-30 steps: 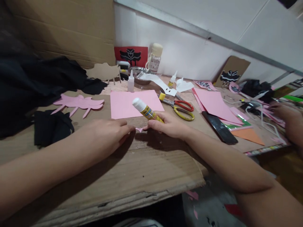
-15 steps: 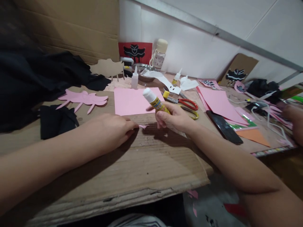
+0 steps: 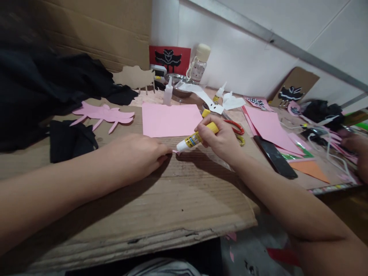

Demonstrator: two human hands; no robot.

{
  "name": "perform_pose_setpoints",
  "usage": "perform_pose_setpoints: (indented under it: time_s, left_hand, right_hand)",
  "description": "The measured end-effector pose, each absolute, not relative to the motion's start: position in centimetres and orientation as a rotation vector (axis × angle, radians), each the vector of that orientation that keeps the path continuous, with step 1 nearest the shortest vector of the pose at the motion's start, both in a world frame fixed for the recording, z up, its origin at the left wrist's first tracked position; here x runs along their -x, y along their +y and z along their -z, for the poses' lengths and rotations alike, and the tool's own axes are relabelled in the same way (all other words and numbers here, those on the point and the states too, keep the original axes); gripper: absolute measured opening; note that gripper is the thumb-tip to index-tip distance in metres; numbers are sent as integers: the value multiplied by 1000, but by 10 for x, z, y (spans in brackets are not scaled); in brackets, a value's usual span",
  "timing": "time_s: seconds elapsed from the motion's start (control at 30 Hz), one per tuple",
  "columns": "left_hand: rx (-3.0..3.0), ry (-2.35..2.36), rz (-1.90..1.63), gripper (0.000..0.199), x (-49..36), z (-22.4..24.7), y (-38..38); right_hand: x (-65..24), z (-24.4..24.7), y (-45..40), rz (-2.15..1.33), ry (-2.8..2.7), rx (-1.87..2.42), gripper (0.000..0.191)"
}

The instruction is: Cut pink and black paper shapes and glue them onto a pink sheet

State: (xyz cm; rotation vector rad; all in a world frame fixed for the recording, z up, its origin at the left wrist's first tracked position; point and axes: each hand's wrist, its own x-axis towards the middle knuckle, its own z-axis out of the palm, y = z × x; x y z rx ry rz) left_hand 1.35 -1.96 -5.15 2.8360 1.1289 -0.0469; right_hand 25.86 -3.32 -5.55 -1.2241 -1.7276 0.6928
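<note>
Left hand: grip pinching small pink paper scrap against corrugated cardboard sheet. Right hand: grip closed round yellow glue stick, tilted, white end down at scrap. Pink rectangular paper just beyond.

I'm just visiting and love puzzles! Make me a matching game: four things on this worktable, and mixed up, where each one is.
Things:
1. Glue stick
2. Small pink piece
3. Orange paper
4. Bottle with cream lid

Places:
A. Beside the flat black slab
B. Standing next to the red card
C. In the right hand
D. At the fingertips of the left hand

Right pairs: 1-C, 2-D, 3-A, 4-B
</note>
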Motion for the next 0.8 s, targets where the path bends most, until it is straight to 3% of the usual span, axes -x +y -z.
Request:
perform_pose_setpoints:
  time_s: [0.13,0.5,0.8]
  left_hand:
    - [-2878,1175,220,44,-13,52,-20]
    - [-2866,1172,164,43,-14,52,-20]
    - [-2870,1128,151,45,-12,50,-21]
  right_hand:
    - [-257,60,-33,-696,-1815,1273,29]
    - [-255,54,-36,-590,-1948,1316,27]
    - [-262,58,-32,-727,-1751,1251,31]
